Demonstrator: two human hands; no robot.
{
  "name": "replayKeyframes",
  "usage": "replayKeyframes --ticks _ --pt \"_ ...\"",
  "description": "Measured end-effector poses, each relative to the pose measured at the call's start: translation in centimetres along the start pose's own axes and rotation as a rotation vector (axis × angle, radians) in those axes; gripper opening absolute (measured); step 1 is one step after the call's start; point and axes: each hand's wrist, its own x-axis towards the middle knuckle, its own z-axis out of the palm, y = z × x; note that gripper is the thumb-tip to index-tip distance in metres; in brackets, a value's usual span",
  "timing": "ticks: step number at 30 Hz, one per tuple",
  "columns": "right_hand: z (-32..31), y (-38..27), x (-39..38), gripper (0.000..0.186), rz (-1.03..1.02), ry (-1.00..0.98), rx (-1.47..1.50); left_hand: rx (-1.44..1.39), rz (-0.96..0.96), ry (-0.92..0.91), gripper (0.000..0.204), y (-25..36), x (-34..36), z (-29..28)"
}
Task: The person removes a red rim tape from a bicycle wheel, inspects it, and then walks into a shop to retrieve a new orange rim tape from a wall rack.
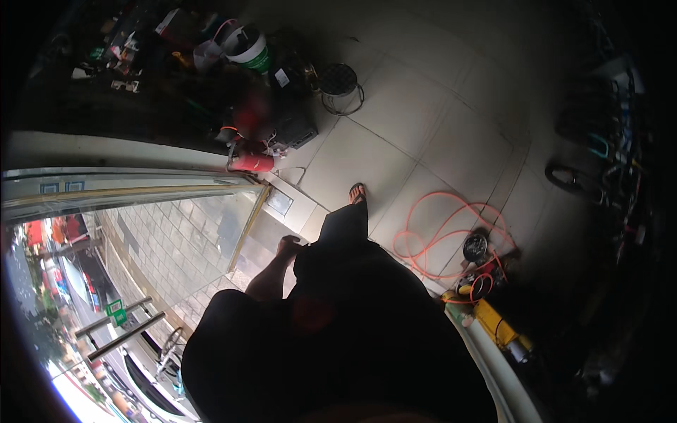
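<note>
My left hand hangs low at my left side, beside my dark clothing. Its fingers look loosely bent and apart, and nothing shows in them. Just beyond it lies the doorway's pale threshold, next to a glass door panel. My right hand is out of sight. One foot in a dark sandal rests on the light floor tiles ahead of me.
Ahead to the left are a red cylinder, a round dark stool and a white-and-green bucket. An orange hose lies coiled at right, near a yellow object. Bicycles stand far right in shadow.
</note>
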Motion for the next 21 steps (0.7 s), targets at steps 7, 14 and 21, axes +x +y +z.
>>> replayKeyframes --ticks 7,14,21 --pt "-2.5 -19.6 0.3 0.025 -0.118 0.045 -0.091 -0.4 0.269 0.135 0.028 17.5 19.5 -4.5" --pt "-2.5 -36.7 4.0 0.025 -0.197 0.023 -0.203 -0.392 0.155 0.116 0.031 28.2 25.9 -6.4" --pt "-3.3 -55.0 8.0 0.024 -0.253 -0.094 -0.431 0.023 -0.239 0.264 0.013 20.6 21.0 2.0"
